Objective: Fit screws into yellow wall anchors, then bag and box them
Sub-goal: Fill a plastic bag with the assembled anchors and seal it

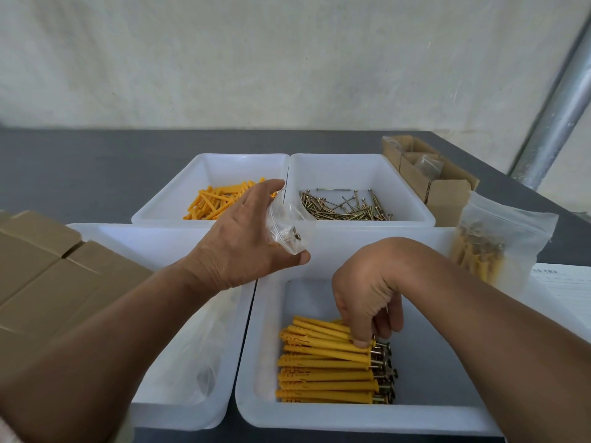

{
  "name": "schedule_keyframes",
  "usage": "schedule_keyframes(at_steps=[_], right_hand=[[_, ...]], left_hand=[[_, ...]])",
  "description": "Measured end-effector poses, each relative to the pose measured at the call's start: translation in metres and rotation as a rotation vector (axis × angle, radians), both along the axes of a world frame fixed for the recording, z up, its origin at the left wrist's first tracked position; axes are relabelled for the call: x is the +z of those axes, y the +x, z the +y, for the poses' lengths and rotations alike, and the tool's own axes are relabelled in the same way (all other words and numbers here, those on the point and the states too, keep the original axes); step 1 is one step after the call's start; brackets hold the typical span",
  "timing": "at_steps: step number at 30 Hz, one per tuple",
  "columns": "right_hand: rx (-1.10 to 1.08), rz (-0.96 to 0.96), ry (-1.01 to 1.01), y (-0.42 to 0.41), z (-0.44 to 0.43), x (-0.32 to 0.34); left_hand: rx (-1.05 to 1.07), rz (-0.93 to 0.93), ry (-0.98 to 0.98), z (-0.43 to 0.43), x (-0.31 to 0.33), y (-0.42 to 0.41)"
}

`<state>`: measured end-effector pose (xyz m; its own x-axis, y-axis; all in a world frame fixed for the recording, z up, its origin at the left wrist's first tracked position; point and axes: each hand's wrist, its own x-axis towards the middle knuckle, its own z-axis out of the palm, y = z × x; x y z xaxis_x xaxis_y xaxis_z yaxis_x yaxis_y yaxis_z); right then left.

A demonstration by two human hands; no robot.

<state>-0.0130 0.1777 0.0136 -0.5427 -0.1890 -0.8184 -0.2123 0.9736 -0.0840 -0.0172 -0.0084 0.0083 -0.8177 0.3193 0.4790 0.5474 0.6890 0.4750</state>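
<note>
Pinching the topmost of the screw-fitted yellow anchors piled beneath it, the right hand curls; up-left, the left hand grips a clear bag. Print on the sheet rightward is unreadable.

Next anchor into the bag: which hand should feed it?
Right. The right hand pinches assembled anchors in the near bin, likely ready to lift; the left hand holds the clear bag above.

Gripping clear bag in left hand, pinching topmost assembled anchor at its screw end with right hand, pile directly beneath.
</note>
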Motion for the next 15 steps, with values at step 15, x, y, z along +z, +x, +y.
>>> schedule_keyframes(at_steps=[15], right_hand=[[-0.069,0.144,-0.151,0.003,0.004,0.015]], left_hand=[[0.006,-0.001,-0.003,0.000,-0.001,-0.001]])
